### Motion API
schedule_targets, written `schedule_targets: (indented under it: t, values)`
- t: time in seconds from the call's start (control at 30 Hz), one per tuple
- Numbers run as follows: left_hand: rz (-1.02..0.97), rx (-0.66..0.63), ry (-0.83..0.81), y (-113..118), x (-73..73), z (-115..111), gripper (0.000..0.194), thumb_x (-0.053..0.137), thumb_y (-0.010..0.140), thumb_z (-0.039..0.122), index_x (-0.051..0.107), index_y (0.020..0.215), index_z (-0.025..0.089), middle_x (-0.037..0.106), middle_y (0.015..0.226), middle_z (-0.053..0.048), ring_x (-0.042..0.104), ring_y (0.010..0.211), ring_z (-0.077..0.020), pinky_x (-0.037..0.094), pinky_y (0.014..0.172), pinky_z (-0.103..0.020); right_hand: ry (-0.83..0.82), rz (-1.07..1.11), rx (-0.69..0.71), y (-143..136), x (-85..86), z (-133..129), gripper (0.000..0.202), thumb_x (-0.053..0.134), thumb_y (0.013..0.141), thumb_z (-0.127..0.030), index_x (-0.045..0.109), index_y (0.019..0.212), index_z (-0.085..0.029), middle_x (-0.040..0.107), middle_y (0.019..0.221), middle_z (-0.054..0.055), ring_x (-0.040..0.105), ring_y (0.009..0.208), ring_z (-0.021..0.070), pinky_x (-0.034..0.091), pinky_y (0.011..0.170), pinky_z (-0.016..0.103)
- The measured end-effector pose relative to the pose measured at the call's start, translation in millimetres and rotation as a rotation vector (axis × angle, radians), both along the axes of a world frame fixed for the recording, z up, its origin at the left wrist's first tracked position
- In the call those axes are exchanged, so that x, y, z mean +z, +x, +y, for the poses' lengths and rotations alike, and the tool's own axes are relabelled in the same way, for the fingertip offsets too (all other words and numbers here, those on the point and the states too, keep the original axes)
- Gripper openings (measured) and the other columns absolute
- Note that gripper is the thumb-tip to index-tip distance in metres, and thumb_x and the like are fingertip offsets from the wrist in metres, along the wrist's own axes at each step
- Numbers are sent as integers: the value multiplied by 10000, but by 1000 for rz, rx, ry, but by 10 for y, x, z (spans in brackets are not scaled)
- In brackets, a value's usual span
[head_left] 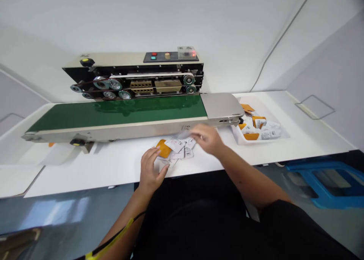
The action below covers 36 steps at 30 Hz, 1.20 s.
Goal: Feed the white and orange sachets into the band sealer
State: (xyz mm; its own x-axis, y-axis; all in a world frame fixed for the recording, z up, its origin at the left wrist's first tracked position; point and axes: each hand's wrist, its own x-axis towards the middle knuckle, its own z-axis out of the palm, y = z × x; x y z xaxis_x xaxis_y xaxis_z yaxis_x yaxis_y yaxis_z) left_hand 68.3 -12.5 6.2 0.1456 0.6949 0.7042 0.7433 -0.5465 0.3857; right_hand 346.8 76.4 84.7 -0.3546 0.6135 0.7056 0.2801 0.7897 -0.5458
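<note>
On the white table, in front of the sealing machine, lies a loose pile of small printed sachets, with an orange sachet at its left side. My left hand rests at the pile's left edge, thumb and fingers apart, fingertips against the orange sachet. Over the pile's right side is my right hand, its fingers pinched together. A pale, blurred sachet sticks out from its fingertips to the left; motion smears its print.
Behind the pile stands the band sealer with a green conveyor belt and metal end plate. A white bin of orange and white sachets stands right; a translucent bin stands left. A blue plastic stool is on the floor.
</note>
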Motion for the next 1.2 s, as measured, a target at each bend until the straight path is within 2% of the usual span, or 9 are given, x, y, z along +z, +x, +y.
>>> schedule_targets:
  t: [0.1, 0.17, 0.3, 0.43, 0.67, 0.77, 0.87, 1.07, 1.2]
  values:
    - [28, 17, -101, 39, -23, 77, 492, 682, 957, 365, 547, 1408, 222, 614, 1448, -155, 544, 1391, -360, 452, 1160, -601, -319, 315, -226, 315, 379, 373, 192, 640, 999, -396, 731, 1031, -229, 688, 752, -4, 590, 597, 131, 471, 544, 250]
    - [64, 8, -154, 64, -39, 130, 445, 672, 964, 372, 578, 1370, 217, 602, 1466, -156, 523, 1409, -368, 440, 1174, -597, -536, 484, -327, 439, 565, 661, 171, 648, 981, -362, 704, 1029, -208, 630, 653, -26, 518, 499, 105, 399, 461, 211]
    - [129, -11, -233, 84, -48, 181, 431, 671, 962, 380, 594, 1356, 223, 592, 1479, -154, 520, 1407, -379, 427, 1189, -606, -868, 565, -310, 480, 779, 1118, 44, 691, 919, -189, 663, 896, -164, 567, 549, -39, 480, 435, 72, 352, 415, 160]
    - [159, 1, -261, 86, -44, 179, 481, 710, 927, 385, 594, 1367, 231, 581, 1503, -150, 486, 1445, -403, 421, 1192, -635, -1007, 545, -226, 348, 846, 1344, 140, 701, 908, -104, 618, 806, -152, 564, 527, -27, 475, 407, 59, 343, 388, 138]
    - [223, 1, -290, 94, -82, 196, 530, 726, 922, 436, 602, 1384, 205, 546, 1550, -168, 445, 1494, -412, 423, 1210, -634, -1026, 476, -206, 142, 849, 1422, 142, 702, 931, -88, 643, 816, -147, 584, 509, -18, 487, 380, 59, 364, 367, 128]
    - [227, 7, -283, 97, -86, 197, 538, 722, 925, 433, 598, 1400, 213, 543, 1556, -160, 444, 1498, -409, 432, 1210, -627, -1020, 454, -172, 161, 860, 1353, 62, 671, 943, -73, 675, 911, -126, 650, 558, 13, 547, 413, 70, 423, 394, 129]
    - [234, 7, -301, 103, -87, 201, 536, 724, 919, 429, 605, 1392, 206, 538, 1564, -157, 435, 1506, -407, 436, 1212, -621, -1020, 439, -121, 152, 873, 1289, 129, 646, 926, -22, 684, 1014, -109, 719, 645, 48, 614, 476, 79, 495, 449, 134]
    - [264, 2, -326, 111, -83, 206, 545, 719, 922, 433, 599, 1396, 191, 525, 1577, -166, 449, 1496, -412, 431, 1218, -623, -954, 547, -225, 36, 862, 1237, 153, 625, 879, 12, 694, 938, -111, 674, 581, 23, 599, 470, 75, 507, 470, 139]
    - [233, 3, -312, 114, -81, 190, 560, 733, 908, 410, 594, 1410, 204, 542, 1564, -159, 469, 1480, -413, 441, 1207, -628, -848, 620, -296, 205, 770, 1136, 191, 666, 834, -40, 697, 999, -131, 676, 610, 2, 609, 484, 82, 511, 476, 157]
